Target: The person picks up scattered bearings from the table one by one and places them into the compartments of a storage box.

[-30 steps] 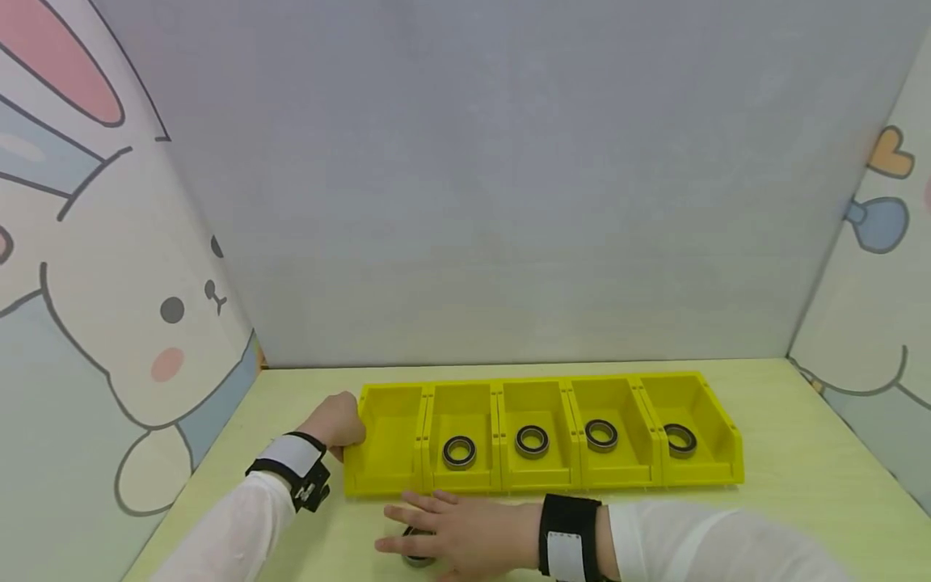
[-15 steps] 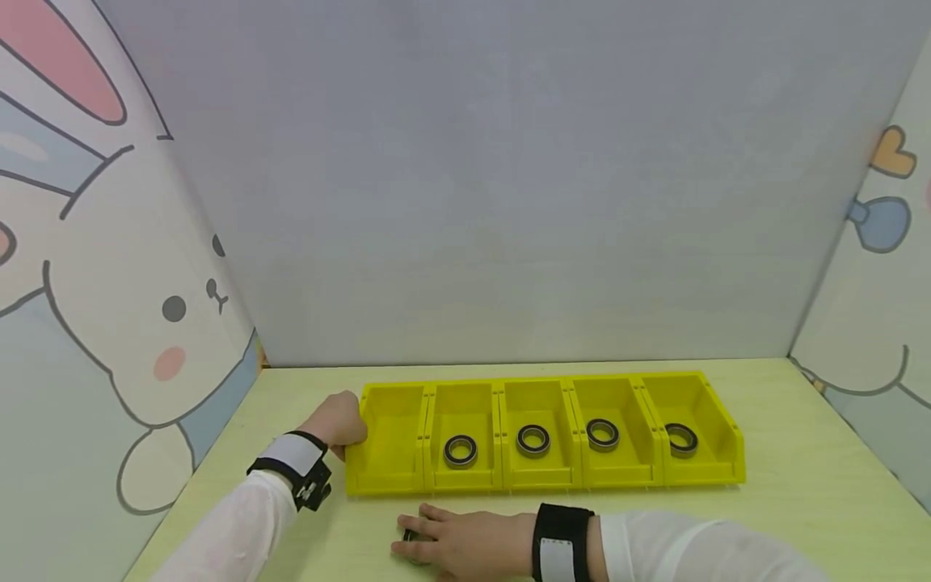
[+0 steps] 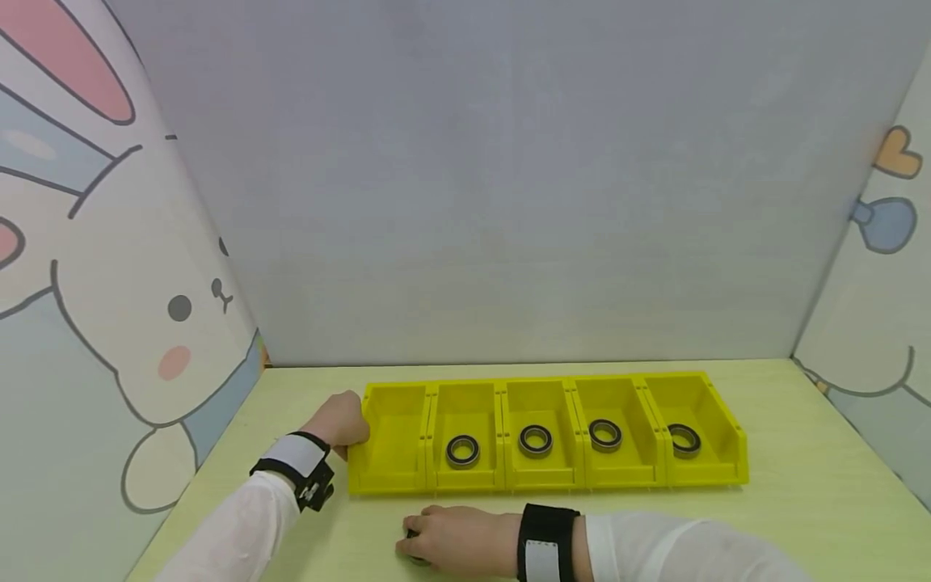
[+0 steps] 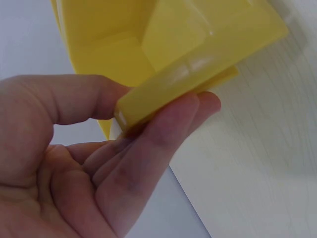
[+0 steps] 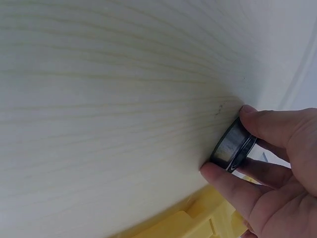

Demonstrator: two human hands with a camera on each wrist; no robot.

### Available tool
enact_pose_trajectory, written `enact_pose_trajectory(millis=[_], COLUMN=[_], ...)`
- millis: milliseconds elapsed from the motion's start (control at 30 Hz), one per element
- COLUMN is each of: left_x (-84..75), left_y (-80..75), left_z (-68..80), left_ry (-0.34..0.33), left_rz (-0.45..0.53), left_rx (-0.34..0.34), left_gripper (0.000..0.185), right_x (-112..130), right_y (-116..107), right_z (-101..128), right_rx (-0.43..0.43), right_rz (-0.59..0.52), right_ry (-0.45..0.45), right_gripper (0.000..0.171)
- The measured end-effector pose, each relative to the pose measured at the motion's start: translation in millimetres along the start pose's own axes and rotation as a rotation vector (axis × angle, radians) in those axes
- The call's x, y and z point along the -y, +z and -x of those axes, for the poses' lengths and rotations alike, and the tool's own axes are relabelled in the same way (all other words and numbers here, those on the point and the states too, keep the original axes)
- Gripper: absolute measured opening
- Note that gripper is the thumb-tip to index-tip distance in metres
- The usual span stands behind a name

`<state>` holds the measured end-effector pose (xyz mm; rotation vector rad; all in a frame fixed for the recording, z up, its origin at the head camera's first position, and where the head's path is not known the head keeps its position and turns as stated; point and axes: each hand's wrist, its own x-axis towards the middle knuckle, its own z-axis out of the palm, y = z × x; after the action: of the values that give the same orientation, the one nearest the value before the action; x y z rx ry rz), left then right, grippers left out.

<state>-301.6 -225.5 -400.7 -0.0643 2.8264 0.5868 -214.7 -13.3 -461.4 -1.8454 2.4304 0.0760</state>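
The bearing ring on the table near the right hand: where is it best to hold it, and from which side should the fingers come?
Probably by its outer rim, from above. The bearing ring is a flat ring against the table, so only its rim offers opposite faces. The right hand already pinches it so, thumb and finger on opposite sides.

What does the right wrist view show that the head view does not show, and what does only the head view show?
Only the right wrist view shows the bearing ring clearly: dark rim, shiny metal side, pinched between the fingertips of the right hand against the table.

Only the head view shows the whole row of yellow bins, four of them holding a ring, the leftmost bin without one, and the left hand gripping its end.

Both show the right hand, the table and some yellow plastic.
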Motion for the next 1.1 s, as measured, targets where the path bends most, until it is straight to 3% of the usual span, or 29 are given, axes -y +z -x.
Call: enact_pose_trajectory(millis=[333,533,700,833,1100], left_x=[0.8,-1.5,-1.1,0.4,2.2], left_y=[-1.7,-1.7,-1.3,-0.8,1.1], left_z=[2.6,4.5,2.2,-0.6,-2.9], left_ry=[0.005,0.005,0.006,0.008,0.039], left_rz=[-0.001,-0.001,0.007,0.005,-0.014], left_rx=[-0.001,0.005,0.006,0.013,0.000], left_gripper=[0.008,0.008,0.007,0.005,0.004], right_x=[-1.4,4.8,-0.8,-13.5,-47.2], right_y=[-9.6,-47.7,-81.7,-96.2,-93.4], right_z=[-12.2,-13.4,-14.0,-17.9,-42.3], right_rx=[0.001,0.004,0.051,0.048,-0.053], right_rz=[0.034,0.086,0.113,0.112,0.094], right_ry=[-0.080,-0.129,-0.042,0.029,0.189], right_gripper=[0.019,0.016,0.022,0.024,0.029])
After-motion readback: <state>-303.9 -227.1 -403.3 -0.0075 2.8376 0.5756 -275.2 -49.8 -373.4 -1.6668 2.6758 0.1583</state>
